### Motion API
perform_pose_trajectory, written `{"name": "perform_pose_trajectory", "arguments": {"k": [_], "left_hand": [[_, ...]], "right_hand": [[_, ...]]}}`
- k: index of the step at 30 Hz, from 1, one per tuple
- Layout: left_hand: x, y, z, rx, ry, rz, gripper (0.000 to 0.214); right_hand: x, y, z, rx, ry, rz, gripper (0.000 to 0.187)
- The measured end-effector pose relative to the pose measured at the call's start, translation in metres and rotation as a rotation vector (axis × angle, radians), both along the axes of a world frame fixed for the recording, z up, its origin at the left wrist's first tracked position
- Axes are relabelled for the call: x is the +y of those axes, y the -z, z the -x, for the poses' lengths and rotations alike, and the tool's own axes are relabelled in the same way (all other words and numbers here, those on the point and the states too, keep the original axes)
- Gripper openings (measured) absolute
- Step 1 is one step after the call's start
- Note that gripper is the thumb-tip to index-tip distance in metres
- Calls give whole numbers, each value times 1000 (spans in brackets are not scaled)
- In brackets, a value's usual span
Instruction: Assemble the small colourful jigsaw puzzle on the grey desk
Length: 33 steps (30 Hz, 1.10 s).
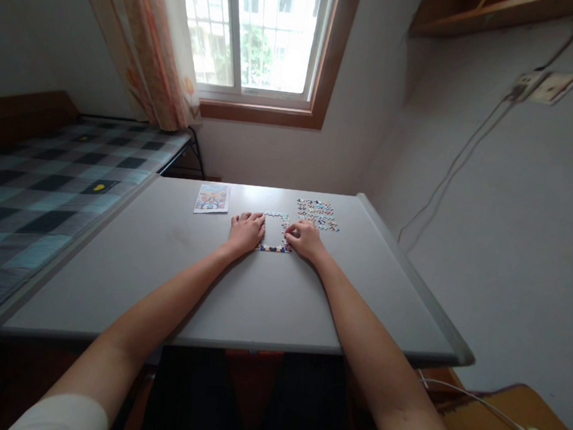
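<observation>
A rectangular border of joined jigsaw puzzle pieces lies on the grey-white table, with bare tabletop inside it. My left hand rests flat over the border's left side, fingers stretched out and hiding part of it. At the right side, the thumb and forefinger of my right hand pinch a puzzle piece at the border's edge; the fingers mostly cover it. Loose puzzle pieces are spread in rows just beyond my right hand. A printed picture sheet lies flat beyond my left hand.
The table reaches toward the wall under the window. A bed with a checked cover stands along the left. At lower right, a wooden stool carries a white cable and plug. A wall socket is on the right.
</observation>
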<state>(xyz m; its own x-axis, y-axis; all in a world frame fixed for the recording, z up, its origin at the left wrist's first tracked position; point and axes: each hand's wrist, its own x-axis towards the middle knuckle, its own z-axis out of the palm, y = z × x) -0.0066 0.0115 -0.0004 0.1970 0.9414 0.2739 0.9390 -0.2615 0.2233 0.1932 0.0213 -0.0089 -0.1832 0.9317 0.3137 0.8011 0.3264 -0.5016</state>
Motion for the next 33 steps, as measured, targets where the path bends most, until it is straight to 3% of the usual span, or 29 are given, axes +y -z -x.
{"name": "perform_pose_trajectory", "arguments": {"k": [11, 14, 19, 25, 29, 33], "left_hand": [[2, 2, 5, -58, -42, -20, 40], [5, 1, 10, -58, -68, -5, 36], [9, -2, 19, -48, -107, -5, 32], [10, -1, 18, -70, -139, -25, 37], [16, -13, 27, -111, -55, -49, 34], [20, -36, 42, -98, 92, 63, 33]], "right_hand": [[2, -3, -5, 145, 8, -83, 15], [9, -8, -19, 265, 108, -163, 21], [27, -14, -52, 607, 400, -317, 34], [40, -6, -82, 897, 548, -386, 36], [42, 0, -91, 880, 609, -387, 34], [41, 2, -92, 808, 647, -349, 35]]}}
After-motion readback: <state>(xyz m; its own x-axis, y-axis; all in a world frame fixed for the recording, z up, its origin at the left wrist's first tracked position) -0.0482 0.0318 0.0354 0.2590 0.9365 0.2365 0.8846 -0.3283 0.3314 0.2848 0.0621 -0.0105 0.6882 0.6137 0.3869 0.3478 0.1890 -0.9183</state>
